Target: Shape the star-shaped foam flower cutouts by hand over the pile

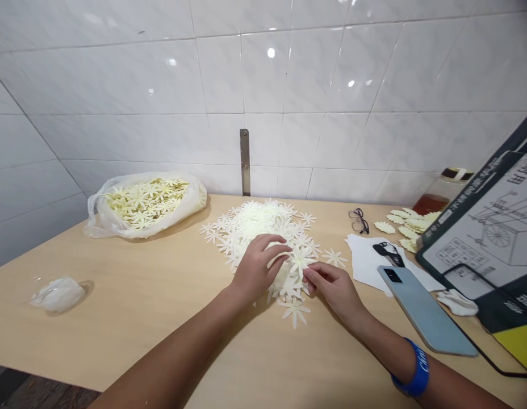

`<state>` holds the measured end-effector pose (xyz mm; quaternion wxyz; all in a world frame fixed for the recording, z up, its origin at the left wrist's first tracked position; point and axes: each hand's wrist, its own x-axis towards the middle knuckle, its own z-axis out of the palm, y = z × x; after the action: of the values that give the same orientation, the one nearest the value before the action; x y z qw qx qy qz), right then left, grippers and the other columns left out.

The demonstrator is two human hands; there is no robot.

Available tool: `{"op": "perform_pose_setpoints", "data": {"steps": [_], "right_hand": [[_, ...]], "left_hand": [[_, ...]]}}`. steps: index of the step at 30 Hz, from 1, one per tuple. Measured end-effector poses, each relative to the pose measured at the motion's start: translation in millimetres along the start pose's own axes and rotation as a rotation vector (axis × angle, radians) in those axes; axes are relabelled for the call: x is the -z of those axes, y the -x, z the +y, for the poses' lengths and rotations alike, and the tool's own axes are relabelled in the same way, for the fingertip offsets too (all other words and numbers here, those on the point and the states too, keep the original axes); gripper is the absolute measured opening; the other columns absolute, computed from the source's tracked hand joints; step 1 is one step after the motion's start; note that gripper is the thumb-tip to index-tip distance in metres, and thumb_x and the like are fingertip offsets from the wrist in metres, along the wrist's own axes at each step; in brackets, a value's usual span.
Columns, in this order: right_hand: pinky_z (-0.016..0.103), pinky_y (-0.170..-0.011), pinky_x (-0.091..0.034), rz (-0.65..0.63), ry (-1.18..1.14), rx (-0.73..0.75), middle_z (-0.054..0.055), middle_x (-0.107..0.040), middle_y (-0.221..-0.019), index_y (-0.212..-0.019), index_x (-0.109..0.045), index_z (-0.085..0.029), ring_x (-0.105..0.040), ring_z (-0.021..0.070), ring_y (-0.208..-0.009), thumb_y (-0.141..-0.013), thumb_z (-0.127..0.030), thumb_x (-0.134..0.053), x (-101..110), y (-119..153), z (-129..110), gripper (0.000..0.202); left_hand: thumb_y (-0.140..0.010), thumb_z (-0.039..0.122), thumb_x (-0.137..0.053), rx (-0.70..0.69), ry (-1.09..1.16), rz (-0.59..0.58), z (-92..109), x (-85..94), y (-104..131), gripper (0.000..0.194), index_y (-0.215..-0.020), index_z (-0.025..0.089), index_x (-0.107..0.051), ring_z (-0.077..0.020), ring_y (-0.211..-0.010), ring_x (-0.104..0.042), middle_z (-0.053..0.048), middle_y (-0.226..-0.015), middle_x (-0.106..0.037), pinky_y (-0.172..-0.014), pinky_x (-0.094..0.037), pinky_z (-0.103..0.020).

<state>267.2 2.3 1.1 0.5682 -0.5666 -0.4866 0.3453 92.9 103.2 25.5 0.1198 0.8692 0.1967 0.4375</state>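
Observation:
A pile of white flower-shaped cutouts (263, 218) lies at the middle of the wooden table. My right hand (331, 287) pinches one petal tip of a single flower cutout (300, 262) at the pile's near right side. Just left of that flower, my left hand (261, 267) is curved over the pile, fingers apart, with nothing visibly held. One loose flower (295, 311) lies in front of the pile. At the back left, a plastic bag (110, 224) stands open, full of yellowish flower cutouts (146, 199).
On the right are a phone (429, 312), white paper (361, 261), glasses (359, 220), yellowish oval cutouts (410, 224), a jar (436, 193) and a large printed box (489, 238) with a cable. A crumpled plastic bag (58, 294) sits at the left. A metal strip (245, 162) leans on the wall.

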Motion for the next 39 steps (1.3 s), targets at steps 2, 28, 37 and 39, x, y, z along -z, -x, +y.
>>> {"op": "perform_pose_setpoints", "data": {"steps": [2, 28, 37, 39], "right_hand": [[0.029, -0.054, -0.045, -0.017, -0.001, 0.004, 0.001, -0.059, -0.061, -0.069, -0.068, -0.019, -0.054, 0.0154, -0.056, -0.079, -0.052, -0.068, -1, 0, 0, 0.034], [0.027, -0.055, -0.042, -0.083, 0.024, 0.060, -0.001, -0.054, -0.060, -0.072, -0.065, -0.019, -0.052, 0.0138, -0.057, -0.087, -0.044, -0.059, -4, 3, -2, 0.030], [0.027, -0.057, -0.043, -0.080, 0.060, 0.074, 0.000, -0.057, -0.063, -0.072, -0.065, -0.019, -0.054, 0.0142, -0.058, -0.088, -0.040, -0.059, -5, 5, -3, 0.028], [0.027, -0.057, -0.043, -0.072, 0.068, 0.075, 0.000, -0.057, -0.062, -0.073, -0.064, -0.019, -0.053, 0.0145, -0.059, -0.089, -0.041, -0.058, -4, 5, -3, 0.028]], "left_hand": [[-0.091, 0.025, -0.057, -0.109, 0.020, -0.056, 4, -1.5, 0, 0.016, -0.102, 0.022, -0.068, -0.0193, -0.097, -0.061, -0.007, -0.101, -0.069, -0.088, -0.049, -0.035], [-0.081, 0.033, -0.069, 0.218, 0.368, -0.198, 17, -3.0, 3, 0.022, -0.100, 0.021, -0.069, -0.0204, -0.099, -0.061, -0.007, -0.104, -0.068, -0.089, -0.047, -0.032], [-0.084, 0.032, -0.060, 0.632, 0.589, 0.059, 18, -3.0, -2, 0.017, -0.076, 0.017, -0.062, -0.0136, -0.072, -0.059, -0.002, -0.074, -0.063, -0.070, -0.046, -0.025], [-0.083, 0.033, -0.060, 0.757, 0.671, 0.167, 12, -1.3, -5, 0.018, -0.075, 0.017, -0.058, -0.0117, -0.065, -0.056, 0.001, -0.066, -0.058, -0.066, -0.045, -0.024]]}}
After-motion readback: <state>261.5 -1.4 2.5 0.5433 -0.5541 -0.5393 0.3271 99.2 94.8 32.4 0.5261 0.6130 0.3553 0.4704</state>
